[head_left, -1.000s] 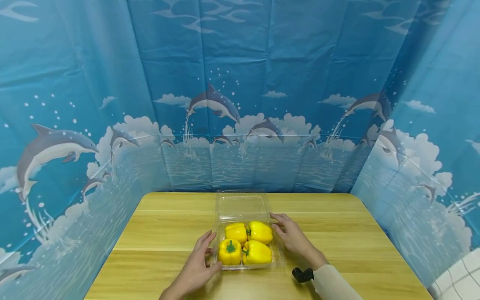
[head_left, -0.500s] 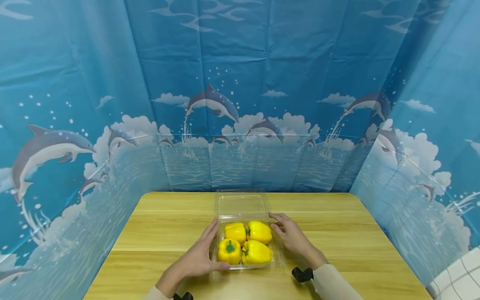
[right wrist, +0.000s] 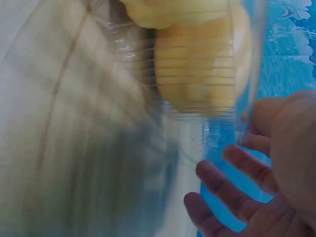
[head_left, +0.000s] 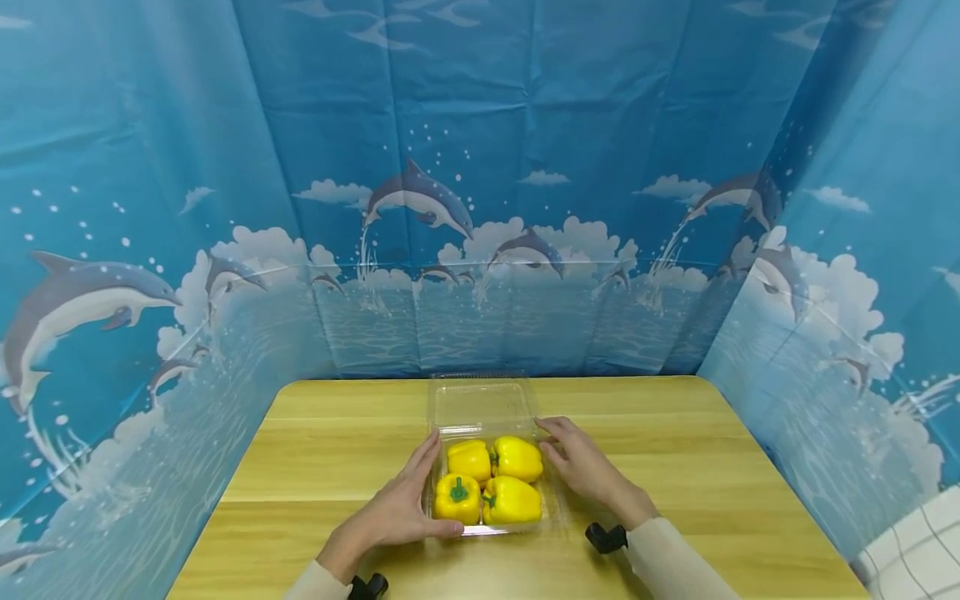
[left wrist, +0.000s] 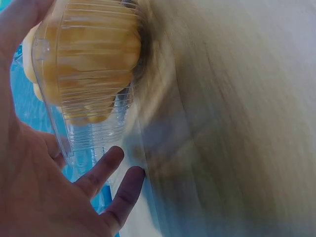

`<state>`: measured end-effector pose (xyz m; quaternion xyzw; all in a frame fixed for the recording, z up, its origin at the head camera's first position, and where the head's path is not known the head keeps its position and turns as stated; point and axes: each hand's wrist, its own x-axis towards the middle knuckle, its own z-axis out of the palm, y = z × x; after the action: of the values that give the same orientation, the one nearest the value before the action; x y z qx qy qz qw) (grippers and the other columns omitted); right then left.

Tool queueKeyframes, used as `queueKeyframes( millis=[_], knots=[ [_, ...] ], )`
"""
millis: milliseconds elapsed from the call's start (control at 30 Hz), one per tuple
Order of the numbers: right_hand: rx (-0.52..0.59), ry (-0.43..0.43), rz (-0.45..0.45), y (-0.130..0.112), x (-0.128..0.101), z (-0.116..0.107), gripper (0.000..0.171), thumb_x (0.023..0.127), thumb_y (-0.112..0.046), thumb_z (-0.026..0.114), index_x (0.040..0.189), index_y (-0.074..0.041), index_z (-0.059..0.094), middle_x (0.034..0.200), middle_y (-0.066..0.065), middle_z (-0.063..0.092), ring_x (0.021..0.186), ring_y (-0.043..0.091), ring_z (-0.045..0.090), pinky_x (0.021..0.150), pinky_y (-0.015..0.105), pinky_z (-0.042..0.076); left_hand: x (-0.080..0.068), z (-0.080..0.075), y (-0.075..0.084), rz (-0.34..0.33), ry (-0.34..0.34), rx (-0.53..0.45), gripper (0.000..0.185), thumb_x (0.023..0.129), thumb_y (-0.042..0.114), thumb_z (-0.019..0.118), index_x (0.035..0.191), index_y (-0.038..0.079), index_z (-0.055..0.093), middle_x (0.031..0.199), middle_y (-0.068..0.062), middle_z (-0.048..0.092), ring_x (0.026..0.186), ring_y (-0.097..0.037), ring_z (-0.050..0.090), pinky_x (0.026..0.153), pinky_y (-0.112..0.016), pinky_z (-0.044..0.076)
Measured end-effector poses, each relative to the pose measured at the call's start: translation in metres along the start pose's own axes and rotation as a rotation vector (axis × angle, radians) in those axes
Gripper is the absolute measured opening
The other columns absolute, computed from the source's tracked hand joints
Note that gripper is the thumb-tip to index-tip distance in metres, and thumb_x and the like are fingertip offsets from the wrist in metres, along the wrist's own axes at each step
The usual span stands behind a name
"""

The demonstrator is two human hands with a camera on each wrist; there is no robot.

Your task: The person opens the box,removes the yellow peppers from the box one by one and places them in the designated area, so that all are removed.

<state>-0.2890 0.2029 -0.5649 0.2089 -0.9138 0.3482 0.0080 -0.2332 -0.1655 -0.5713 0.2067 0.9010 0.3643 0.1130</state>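
The clear plastic clamshell box [head_left: 491, 500] sits on the wooden desk [head_left: 675, 467], near the middle of the desk's front half, with its lid [head_left: 482, 404] folded open flat behind it. Inside the box lie four yellow bell peppers [head_left: 495, 482] in two rows, packed against one another, the front left one showing its green stem upward. The left hand [head_left: 397, 512] rests against the box's left side, fingers straight along the wall and thumb at the front corner. The right hand [head_left: 581, 467] lies against the box's right side, fingers loosely extended toward the far corner. Neither hand is clamped on the box. Behind the desk and on both sides of it hangs a blue curtain [head_left: 480, 183] printed with dolphins.
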Motion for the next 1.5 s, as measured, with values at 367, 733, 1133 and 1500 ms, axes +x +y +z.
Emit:
queueKeyframes(
  millis=[367, 733, 1133, 1500],
  knots=[
    [-0.181, -0.044, 0.012, -0.019, -0.003, -0.006, 0.055, 0.119, -0.018, 0.070, 0.172, -0.010, 0.058, 0.176, 0.024, 0.051, 0.155, 0.047, 0.062, 0.121, 0.064, 0.060, 0.001, 0.000, -0.001, -0.008, 0.000, -0.004, 0.145, 0.090, 0.070, 0.094, 0.190, 0.019, 0.002, 0.200, -0.004, -0.007, 0.177, -0.052, 0.031, 0.130, -0.081, 0.045],
    [-0.257, -0.046, -0.101, -0.050, -0.003, -0.015, 0.053, 0.115, -0.020, 0.077, 0.166, -0.014, 0.066, 0.173, 0.021, 0.057, 0.157, 0.048, 0.056, 0.126, 0.071, 0.053, 0.004, -0.001, -0.001, -0.003, 0.012, 0.004, 0.149, 0.087, 0.068, 0.097, 0.190, 0.014, 0.003, 0.200, -0.008, -0.007, 0.176, -0.051, 0.034, 0.131, -0.073, 0.049],
    [-0.181, -0.177, -0.252, -0.078, 0.002, -0.010, 0.060, 0.115, -0.025, 0.078, 0.171, -0.019, 0.059, 0.173, 0.014, 0.058, 0.158, 0.042, 0.057, 0.126, 0.069, 0.054, 0.004, 0.000, -0.002, -0.002, 0.013, -0.024, 0.147, 0.087, 0.068, 0.097, 0.190, 0.015, 0.006, 0.200, -0.003, -0.006, 0.176, -0.051, 0.034, 0.132, -0.075, 0.047],
    [-0.168, -0.308, -0.330, -0.095, 0.010, -0.002, 0.073, 0.108, -0.031, 0.087, 0.174, -0.019, 0.057, 0.179, 0.010, 0.054, 0.165, 0.037, 0.052, 0.130, 0.069, 0.050, 0.003, 0.000, -0.005, 0.013, 0.016, -0.028, 0.147, 0.088, 0.068, 0.096, 0.190, 0.018, 0.003, 0.200, -0.005, -0.005, 0.174, -0.056, 0.036, 0.128, -0.079, 0.048]
  ],
)
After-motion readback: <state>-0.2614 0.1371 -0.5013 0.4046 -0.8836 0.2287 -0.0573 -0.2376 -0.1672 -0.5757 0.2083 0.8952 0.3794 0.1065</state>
